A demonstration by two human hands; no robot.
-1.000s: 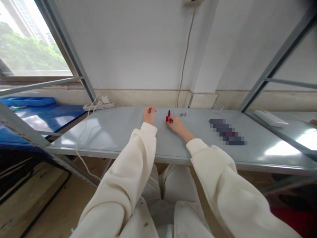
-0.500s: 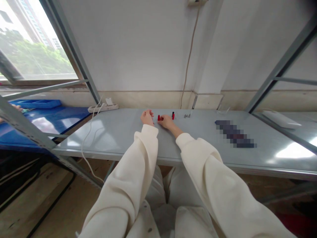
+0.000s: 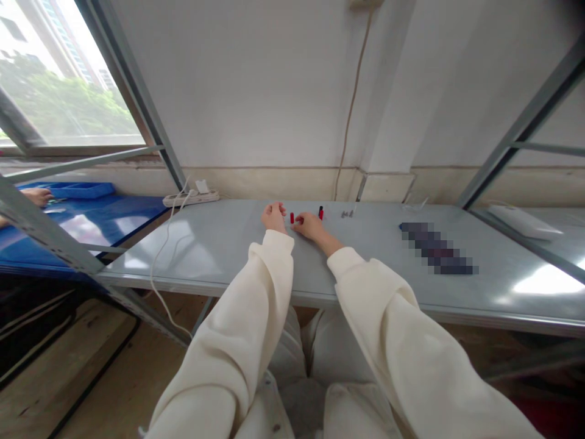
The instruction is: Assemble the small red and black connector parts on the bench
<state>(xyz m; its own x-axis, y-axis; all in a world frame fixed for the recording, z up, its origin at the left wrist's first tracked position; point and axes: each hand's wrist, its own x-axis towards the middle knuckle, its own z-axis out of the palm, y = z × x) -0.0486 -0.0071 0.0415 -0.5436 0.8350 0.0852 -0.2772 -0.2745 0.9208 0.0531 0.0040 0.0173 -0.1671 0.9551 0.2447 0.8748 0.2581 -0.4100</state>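
Observation:
My left hand [image 3: 273,217] rests over the grey table with its fingers curled in; whatever they hold, if anything, is hidden. Just to its right a small red cylinder [image 3: 292,217] stands upright on the table. My right hand [image 3: 308,225] is close beside that cylinder, thumb and forefinger a little apart, with a narrow gap between fingertips and cylinder. Behind the right hand stands a small red piece with a black top [image 3: 320,213]. Farther right lie several small grey metal pieces [image 3: 347,214], too small to name.
A power strip [image 3: 191,198] with a white cable sits at the table's back left. To the right lies a dark pixelated object [image 3: 436,249]. At far left, another person's hand [image 3: 39,196] is by a blue tray [image 3: 86,190] on a blue table. Metal posts flank the table.
My right fingers have come slightly away from the red cylinder, which stays upright. My left hand stays curled in nearly the same place. The other person's hand reaches farther into view.

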